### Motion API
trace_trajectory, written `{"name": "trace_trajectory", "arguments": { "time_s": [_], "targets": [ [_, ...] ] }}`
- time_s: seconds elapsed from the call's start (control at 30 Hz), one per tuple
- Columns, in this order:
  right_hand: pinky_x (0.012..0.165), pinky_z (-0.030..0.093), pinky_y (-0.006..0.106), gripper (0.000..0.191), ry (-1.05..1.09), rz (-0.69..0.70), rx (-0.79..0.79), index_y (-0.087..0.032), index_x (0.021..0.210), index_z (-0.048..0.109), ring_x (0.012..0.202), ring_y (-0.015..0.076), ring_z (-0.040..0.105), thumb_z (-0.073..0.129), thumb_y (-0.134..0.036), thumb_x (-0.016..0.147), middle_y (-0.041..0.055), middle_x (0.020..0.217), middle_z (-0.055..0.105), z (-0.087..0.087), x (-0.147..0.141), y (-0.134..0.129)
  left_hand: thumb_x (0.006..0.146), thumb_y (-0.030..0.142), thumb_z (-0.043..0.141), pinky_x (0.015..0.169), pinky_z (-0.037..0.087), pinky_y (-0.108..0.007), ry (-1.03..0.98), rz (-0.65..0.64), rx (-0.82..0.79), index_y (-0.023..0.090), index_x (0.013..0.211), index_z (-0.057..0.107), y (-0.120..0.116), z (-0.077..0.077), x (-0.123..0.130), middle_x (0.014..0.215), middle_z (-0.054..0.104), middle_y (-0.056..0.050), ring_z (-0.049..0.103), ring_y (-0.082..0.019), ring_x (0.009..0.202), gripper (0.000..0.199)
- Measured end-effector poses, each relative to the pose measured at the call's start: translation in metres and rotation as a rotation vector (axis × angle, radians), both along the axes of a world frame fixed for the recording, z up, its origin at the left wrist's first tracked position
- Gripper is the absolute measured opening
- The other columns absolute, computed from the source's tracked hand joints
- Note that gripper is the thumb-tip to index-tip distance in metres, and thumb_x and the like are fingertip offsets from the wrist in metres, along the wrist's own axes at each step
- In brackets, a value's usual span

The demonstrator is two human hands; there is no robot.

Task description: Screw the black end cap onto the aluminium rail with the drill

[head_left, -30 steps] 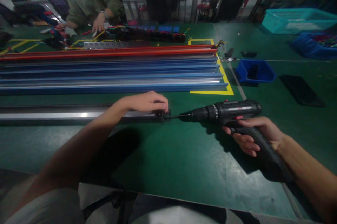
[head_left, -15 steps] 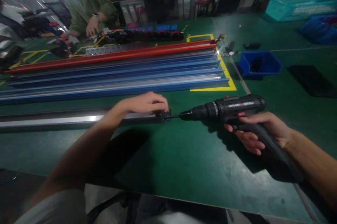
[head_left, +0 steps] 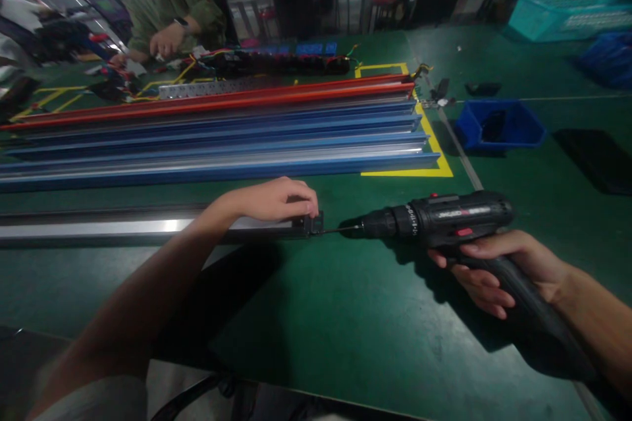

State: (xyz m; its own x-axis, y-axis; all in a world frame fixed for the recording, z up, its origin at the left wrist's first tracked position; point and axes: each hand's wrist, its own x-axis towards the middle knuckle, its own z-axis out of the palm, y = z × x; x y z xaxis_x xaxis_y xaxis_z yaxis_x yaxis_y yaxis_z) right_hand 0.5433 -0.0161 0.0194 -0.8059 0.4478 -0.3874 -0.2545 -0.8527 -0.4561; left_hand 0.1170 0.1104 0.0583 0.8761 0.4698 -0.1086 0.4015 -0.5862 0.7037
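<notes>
A cordless drill (head_left: pixel 459 215) is in my right hand (head_left: pixel 513 263), its fingers wrapped round the handle. The drill points left, and its long thin bit (head_left: pixel 338 230) meets the near side of a small black end cap (head_left: pixel 316 222). That cap sits at the right end of a long dark rail (head_left: pixel 113 228) with a bright silver strip, lying on the green table. My left hand (head_left: pixel 276 200) rests over the rail's end, fingers curled down onto the cap. The fingertips partly hide the cap's top.
Beyond the rail lie several blue channels (head_left: pixel 296 144) and an orange one (head_left: pixel 271 97), inside yellow tape marks. A blue bin (head_left: pixel 528 124) and a dark flat object (head_left: pixel 597 161) stand right. A teal basket (head_left: pixel 557 16) is farther back. Another person's hands (head_left: pixel 168 41) work at far left.
The drill and my right hand sit slightly lower and farther right in the picture. The bit has shifted from the cap's middle toward its near lower edge. My left hand stays on the cap.
</notes>
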Motion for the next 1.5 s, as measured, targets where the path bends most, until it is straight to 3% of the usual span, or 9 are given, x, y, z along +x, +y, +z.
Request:
{"name": "trace_trajectory", "arguments": {
  "time_s": [1.03,1.33,1.5],
  "targets": [
    [0.052,0.063,0.027,0.03,-0.099,-0.045,0.013,-0.01,0.11,0.082,0.041,0.0105,0.054,0.078,-0.035,0.095,-0.0016,0.06,0.061,0.005,-0.012,-0.008,0.109,0.041,0.056,0.086,0.053,-0.025,0.009,-0.015,-0.015,0.019,0.104,0.08,0.0,0.002,0.0,0.106,0.083,-0.007,0.076,-0.017,0.095,0.034],
    [0.054,0.064,0.027,0.03,-0.08,-0.042,0.051,-0.01,0.114,0.081,0.045,0.0116,0.059,0.077,-0.035,0.098,-0.0009,0.063,0.062,0.001,-0.012,-0.009,0.109,0.041,0.056,0.084,0.053,-0.025,0.018,-0.013,0.004,0.018,0.101,0.08,-0.001,0.003,0.002,0.104,0.083,-0.007,0.076,-0.016,0.094,0.034],
    [0.063,0.067,0.032,0.036,-0.046,-0.001,0.09,-0.009,0.125,0.079,0.056,0.0174,0.073,0.075,-0.033,0.098,0.0045,0.072,0.073,0.001,-0.012,-0.008,0.109,0.041,0.056,0.084,0.052,-0.024,0.024,-0.017,0.028,0.019,0.102,0.08,-0.001,0.002,0.001,0.104,0.083,-0.006,0.075,-0.016,0.094,0.034]
  ]
}}
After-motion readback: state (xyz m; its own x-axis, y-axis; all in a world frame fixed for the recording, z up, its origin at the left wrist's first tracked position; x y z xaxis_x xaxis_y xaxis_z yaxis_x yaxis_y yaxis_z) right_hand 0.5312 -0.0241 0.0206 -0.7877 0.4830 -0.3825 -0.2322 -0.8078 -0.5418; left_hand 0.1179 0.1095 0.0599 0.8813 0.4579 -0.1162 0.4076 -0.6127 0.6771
